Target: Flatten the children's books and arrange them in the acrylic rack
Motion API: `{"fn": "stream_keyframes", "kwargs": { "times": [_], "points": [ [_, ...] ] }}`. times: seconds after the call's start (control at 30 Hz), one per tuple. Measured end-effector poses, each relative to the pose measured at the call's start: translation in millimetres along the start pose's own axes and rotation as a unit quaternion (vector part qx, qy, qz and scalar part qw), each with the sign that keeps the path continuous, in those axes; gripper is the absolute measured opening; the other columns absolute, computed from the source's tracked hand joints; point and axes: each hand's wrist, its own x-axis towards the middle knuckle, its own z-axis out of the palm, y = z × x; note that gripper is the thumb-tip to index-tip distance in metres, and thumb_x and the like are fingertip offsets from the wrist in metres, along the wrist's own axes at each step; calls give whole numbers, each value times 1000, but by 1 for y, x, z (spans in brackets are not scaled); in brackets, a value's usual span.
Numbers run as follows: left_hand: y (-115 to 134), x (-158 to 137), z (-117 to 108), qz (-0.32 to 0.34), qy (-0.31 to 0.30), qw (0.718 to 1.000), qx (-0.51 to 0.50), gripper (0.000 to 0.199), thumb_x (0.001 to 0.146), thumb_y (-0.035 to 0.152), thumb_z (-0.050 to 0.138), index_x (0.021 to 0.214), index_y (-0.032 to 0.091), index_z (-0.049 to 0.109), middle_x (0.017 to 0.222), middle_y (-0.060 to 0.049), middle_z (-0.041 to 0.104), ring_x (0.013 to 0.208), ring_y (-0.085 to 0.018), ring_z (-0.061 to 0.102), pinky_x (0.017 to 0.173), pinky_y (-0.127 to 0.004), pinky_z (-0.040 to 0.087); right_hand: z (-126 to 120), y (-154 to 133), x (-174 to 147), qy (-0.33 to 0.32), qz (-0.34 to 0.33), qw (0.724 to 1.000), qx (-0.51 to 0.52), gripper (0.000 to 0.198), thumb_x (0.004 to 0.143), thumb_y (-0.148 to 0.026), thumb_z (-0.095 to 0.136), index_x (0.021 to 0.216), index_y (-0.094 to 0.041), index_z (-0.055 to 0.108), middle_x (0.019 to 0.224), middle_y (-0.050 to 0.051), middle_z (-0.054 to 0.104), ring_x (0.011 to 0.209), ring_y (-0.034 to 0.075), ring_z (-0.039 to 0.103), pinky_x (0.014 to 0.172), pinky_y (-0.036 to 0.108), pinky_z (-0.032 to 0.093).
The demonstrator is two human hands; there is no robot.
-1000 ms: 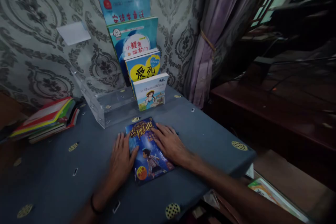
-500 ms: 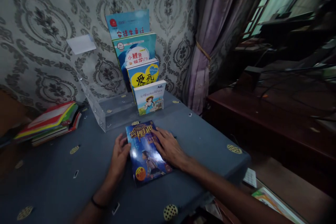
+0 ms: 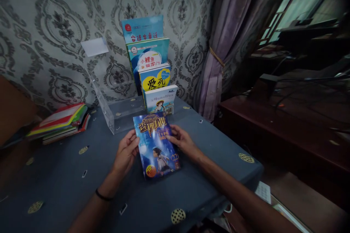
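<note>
A blue paperback book (image 3: 157,149) with gold title lettering and a cartoon figure is tilted up off the table, its cover facing me. My left hand (image 3: 127,151) grips its left edge, thumb on the cover and fingers behind. On the opposite edge my right hand (image 3: 184,142) is closed, thumb over the front. Just behind stands a clear acrylic stepped rack (image 3: 111,118). Its right side bears several upright books, among them a white book (image 3: 160,99) in front, a blue and yellow book (image 3: 155,78), a teal book (image 3: 149,52) and a tall light-blue book (image 3: 143,27) at the back.
A stack of colourful books (image 3: 61,120) lies to the left on the blue-grey tablecloth (image 3: 218,153). A white card (image 3: 94,46) tops the rack's left side. Beyond the table's right edge are a tied purple curtain (image 3: 218,58) and a dark red desk (image 3: 259,116) with cables.
The blue paperback has been raised from lying flat to a tilt. My right hand went from resting flat on the cover to gripping its right edge; my left hand closed on the left edge.
</note>
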Motion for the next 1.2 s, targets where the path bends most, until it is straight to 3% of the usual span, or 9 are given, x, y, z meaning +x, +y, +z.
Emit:
{"fn": "stream_keyframes", "kwargs": {
  "times": [0.17, 0.3, 0.63, 0.8, 1.0, 1.2],
  "points": [
    [18, 5, 12, 96, -35, 994, 40, 40, 83, 39, 73, 116, 20, 62, 117, -9, 72, 115, -25, 67, 94, -36, 57, -1, -38, 2, 51, -99, 991, -74, 43, 84, -58, 71, 107, -25, 56, 103, 5, 74, 98, 23, 70, 91, 40, 55],
    [8, 12, 15, 125, -28, 989, 73, 37, 84, 34, 63, 118, 21, 60, 121, -8, 70, 118, -24, 64, 99, -39, 54, -1, -40, -4, 89, -154, 969, -171, 35, 89, -52, 67, 105, -23, 57, 101, 6, 71, 96, 23, 67, 88, 38, 53],
    [-40, 1, 2, 78, 27, 976, 200, 42, 91, 41, 51, 126, 21, 61, 128, -6, 68, 121, -23, 61, 106, -35, 47, 5, -7, -27, 116, -105, 948, -276, 30, 96, -53, 51, 87, -24, 50, 80, 0, 57, 76, 19, 55, 70, 31, 47],
    [-47, -7, 3, 42, 19, 981, 191, 44, 87, 44, 63, 125, 22, 60, 120, -6, 70, 112, -24, 64, 97, -36, 53, 3, -6, -29, 119, -103, 932, -326, 30, 94, -53, 54, 86, -25, 49, 76, -1, 57, 71, 19, 55, 66, 32, 46],
    [-49, -2, 0, 46, 6, 984, 171, 37, 84, 43, 69, 112, 20, 60, 117, -6, 71, 115, -25, 64, 101, -36, 50, 4, -8, -29, 94, -72, 942, -314, 28, 92, -52, 58, 98, -25, 52, 79, 0, 62, 65, 18, 57, 59, 29, 46],
    [-51, 0, -4, 33, -2, 984, 174, 42, 84, 42, 69, 118, 19, 58, 123, -8, 70, 118, -26, 63, 104, -39, 48, 5, -11, -30, 94, -68, 940, -320, 30, 91, -50, 60, 102, -23, 53, 84, 2, 66, 68, 18, 61, 61, 29, 49]
  ]
}}
